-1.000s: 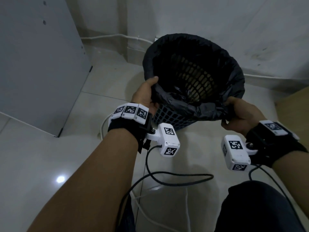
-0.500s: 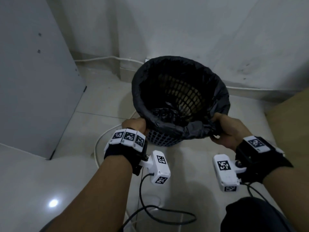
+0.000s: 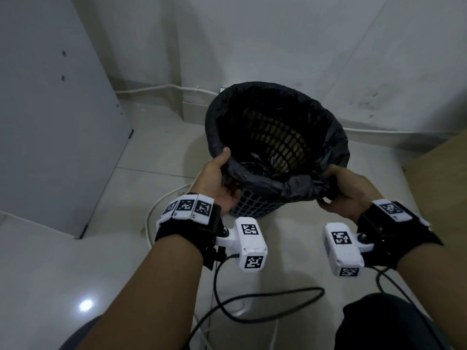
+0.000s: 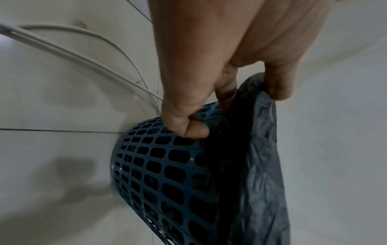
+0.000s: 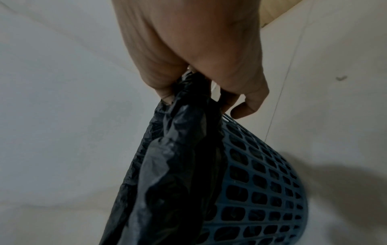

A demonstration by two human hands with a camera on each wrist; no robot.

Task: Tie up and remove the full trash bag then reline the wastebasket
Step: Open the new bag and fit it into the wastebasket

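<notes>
Where both grips clamp its folded hem: crinkled black plastic trash bag [image 3: 285,184], left hand [image 3: 217,180] and right hand [image 3: 347,190] pinching; blue lattice plastic wastebasket [image 3: 250,205] beneath them.

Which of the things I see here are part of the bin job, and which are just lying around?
Part of the job:
- black trash bag, its rim gripped at both sides
- blue mesh wastebasket
- left hand
- right hand

Just lying about:
- white cable on the floor
- black cable
- grey panel by the wall
</notes>
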